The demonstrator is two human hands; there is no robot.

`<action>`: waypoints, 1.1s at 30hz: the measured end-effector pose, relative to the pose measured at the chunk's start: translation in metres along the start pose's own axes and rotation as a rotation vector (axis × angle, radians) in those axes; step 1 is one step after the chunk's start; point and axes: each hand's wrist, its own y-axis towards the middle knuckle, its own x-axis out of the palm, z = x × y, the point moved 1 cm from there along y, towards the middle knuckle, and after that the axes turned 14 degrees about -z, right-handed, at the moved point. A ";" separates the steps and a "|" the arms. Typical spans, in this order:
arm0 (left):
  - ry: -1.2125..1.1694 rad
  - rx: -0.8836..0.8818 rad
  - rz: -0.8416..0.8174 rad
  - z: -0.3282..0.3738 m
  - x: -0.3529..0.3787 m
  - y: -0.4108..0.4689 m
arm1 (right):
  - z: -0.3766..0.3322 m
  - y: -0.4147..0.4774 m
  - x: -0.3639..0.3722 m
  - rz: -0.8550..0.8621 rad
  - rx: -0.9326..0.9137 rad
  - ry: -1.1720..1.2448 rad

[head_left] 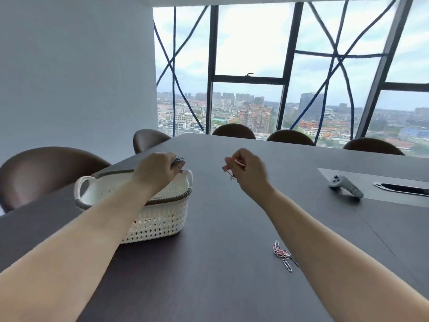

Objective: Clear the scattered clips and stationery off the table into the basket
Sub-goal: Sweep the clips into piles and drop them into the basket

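Observation:
A white woven basket (160,223) with a grey rim stands on the dark table (220,287) at the left. My left hand (155,169) hovers over the basket's far end, closed around some small dark clips (178,159). My right hand (246,169) is raised above the table to the right of the basket and pinches a pink binder clip (232,169), with a paper clip dangling below it. A small heap of pink and silver paper clips (282,254) lies on the table near the front, just left of my right forearm.
A white hand controller (346,185) lies at the right beside a cable slot (401,188) in the table. Brown chairs (46,166) stand around the table's left and far sides. A large window fills the far wall.

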 end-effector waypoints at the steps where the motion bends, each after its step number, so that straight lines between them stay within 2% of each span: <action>1: 0.037 -0.039 -0.057 -0.015 -0.003 -0.003 | -0.007 0.009 0.015 -0.023 -0.024 0.017; 6: 0.033 -0.119 -0.394 -0.058 -0.006 -0.014 | -0.026 0.037 0.073 -0.101 -0.069 0.071; 10: 0.174 -0.119 -0.475 -0.073 -0.005 -0.016 | -0.030 0.043 0.095 -0.103 -0.094 0.052; 16: 0.016 0.053 -0.422 -0.089 -0.002 -0.017 | -0.033 0.045 0.106 -0.108 -0.114 0.080; 21: -0.109 0.080 -0.339 -0.096 -0.008 -0.024 | -0.043 0.050 0.117 -0.112 -0.131 0.038; 28: 0.127 -0.017 -0.301 -0.099 -0.020 -0.045 | -0.047 0.050 0.132 -0.118 -0.133 0.021; 33: 0.109 0.127 -0.229 -0.117 -0.014 -0.073 | -0.050 0.056 0.134 -0.144 -0.140 0.018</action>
